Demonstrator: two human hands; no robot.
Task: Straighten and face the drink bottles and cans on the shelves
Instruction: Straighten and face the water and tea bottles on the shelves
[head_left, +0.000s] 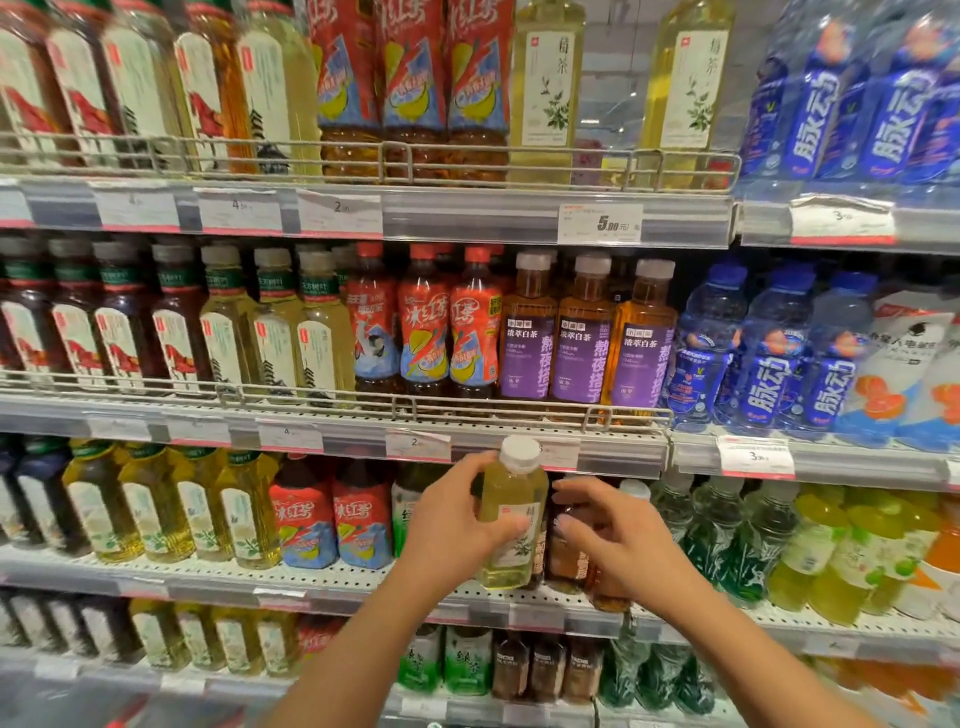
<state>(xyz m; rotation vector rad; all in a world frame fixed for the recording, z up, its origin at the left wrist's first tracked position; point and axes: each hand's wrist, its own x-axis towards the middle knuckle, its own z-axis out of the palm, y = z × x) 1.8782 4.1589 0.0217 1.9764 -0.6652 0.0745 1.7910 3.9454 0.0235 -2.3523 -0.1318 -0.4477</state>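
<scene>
While both forearms rise from the bottom of the frame, I log the left hand (457, 514) wrapped round a pale-yellow tea bottle (511, 519), upright at lower centre before the third shelf (363, 577). Right hand (618, 540) hovers beside it, fingers loosely spread, grasping nothing.

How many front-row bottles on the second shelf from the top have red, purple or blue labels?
Red-label bottles: 3
Purple-label bottles: 3
Blue-label bottles: 3
Total: 9
</scene>
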